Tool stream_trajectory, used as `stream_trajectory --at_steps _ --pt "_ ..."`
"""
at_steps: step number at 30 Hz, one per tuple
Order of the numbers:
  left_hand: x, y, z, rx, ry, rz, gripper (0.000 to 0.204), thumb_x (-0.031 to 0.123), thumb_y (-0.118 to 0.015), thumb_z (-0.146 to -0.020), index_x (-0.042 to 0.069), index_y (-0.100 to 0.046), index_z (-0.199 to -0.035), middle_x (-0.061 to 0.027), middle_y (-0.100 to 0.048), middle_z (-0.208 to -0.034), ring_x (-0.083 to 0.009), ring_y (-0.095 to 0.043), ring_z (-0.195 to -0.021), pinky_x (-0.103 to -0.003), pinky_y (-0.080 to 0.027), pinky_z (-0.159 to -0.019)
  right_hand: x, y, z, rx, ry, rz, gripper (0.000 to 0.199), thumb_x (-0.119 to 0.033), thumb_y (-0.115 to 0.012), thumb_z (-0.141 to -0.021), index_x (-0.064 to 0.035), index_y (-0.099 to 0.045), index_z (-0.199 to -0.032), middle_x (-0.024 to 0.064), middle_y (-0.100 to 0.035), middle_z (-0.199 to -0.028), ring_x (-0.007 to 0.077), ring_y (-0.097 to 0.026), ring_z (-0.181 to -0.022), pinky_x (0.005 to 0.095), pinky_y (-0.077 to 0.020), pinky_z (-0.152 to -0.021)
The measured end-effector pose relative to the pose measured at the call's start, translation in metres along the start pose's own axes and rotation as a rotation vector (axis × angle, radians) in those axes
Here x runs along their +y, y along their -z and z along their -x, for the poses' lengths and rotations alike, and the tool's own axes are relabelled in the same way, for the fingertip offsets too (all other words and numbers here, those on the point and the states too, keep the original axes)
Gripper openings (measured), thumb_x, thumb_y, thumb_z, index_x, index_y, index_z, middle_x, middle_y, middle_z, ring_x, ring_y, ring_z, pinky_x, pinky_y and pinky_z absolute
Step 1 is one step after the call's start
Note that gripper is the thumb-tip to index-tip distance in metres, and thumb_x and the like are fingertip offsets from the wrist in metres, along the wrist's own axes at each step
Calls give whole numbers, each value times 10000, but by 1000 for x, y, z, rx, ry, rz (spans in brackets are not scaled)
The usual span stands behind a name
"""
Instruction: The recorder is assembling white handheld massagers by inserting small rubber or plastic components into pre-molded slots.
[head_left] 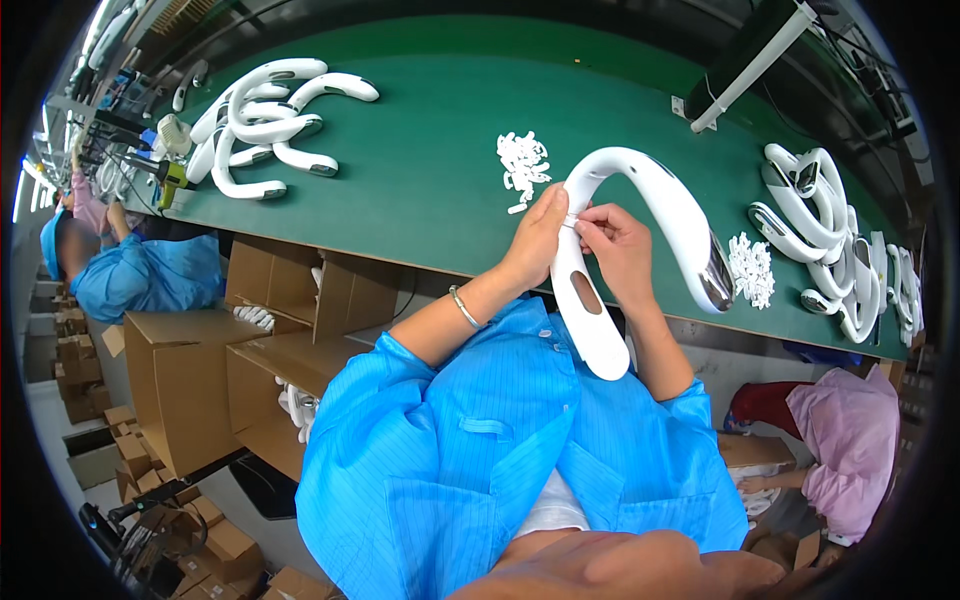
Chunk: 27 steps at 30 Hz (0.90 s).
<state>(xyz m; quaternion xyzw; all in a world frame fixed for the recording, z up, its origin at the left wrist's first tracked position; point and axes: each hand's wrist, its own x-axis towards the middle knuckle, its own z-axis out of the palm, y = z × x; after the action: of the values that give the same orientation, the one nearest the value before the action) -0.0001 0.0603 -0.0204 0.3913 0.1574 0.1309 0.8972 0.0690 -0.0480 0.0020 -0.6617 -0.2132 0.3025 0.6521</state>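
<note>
A white, U-shaped neck fan [640, 165] is held in front of my chest over the table's near edge. One of its arms hangs toward me with a long brown oval opening [577, 292]; the other ends in a shiny dark grey tip [716, 282]. My left hand [538, 238] is wrapped round the near arm, just above the opening. Against the same spot, the thumb and finger of my right hand [618, 245] are pinched together at a thin seam. Anything small between them is too hidden to name.
On the green tabletop [420, 150] lie two heaps of small white pieces [522, 165], [752, 270]. White neck fans pile up at left [265, 115] and right [825, 220]. Open cardboard boxes [190, 380] stand below left. Co-workers sit at left [150, 275] and bend at right [845, 440].
</note>
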Motion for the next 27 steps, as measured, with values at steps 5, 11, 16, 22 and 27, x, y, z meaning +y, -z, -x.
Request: stream_trajectory --at_steps 5,11,16,22,27 --pt "-12 7 2 -37 -112 -178 380 309 -362 -1004 22 -436 -1241 -39 -545 -911 -72 -524 -767 -222 -449 -657 -2 3 5 18 -23 -12 110 -45 -604 -851 6 -605 -948 17 -602 -780 62 -554 -692 211 -485 -664" --pt "-17 10 5 -16 -279 -348 369 272 -411 -993 3 -461 -1241 -37 -569 -941 -59 -517 -790 -218 -439 -658 9 10 4 50 -3 5 57 -13 -630 -820 19 -610 -863 42 -618 -755 87 -567 -668 196 -455 -590" --pt "-18 5 9 -9 -193 -380 399 252 -420 -988 -2 -430 -1296 -56 -587 -999 -80 -547 -812 -224 -462 -664 -22 2 20 212 -15 63 139 -26 -645 -798 29 -595 -916 52 -601 -765 97 -548 -660 216 -455 -578" --pt "-22 0 10 -136 -232 -299 411 143 -460 -957 -26 -385 -1323 -95 -568 -1139 -128 -566 -989 -257 -458 -862 5 19 29 174 -139 -318 221 -130 -609 -853 -17 -578 -1040 85 -619 -878 116 -612 -694 236 -527 -599" --pt "-30 -4 3 -134 -263 -450 380 64 -454 -938 -30 -404 -1303 -95 -574 -1126 -122 -568 -994 -256 -467 -848 -43 8 12 459 -202 -346 329 -101 -602 -854 -12 -526 -1161 54 -608 -955 92 -593 -802 225 -490 -677"
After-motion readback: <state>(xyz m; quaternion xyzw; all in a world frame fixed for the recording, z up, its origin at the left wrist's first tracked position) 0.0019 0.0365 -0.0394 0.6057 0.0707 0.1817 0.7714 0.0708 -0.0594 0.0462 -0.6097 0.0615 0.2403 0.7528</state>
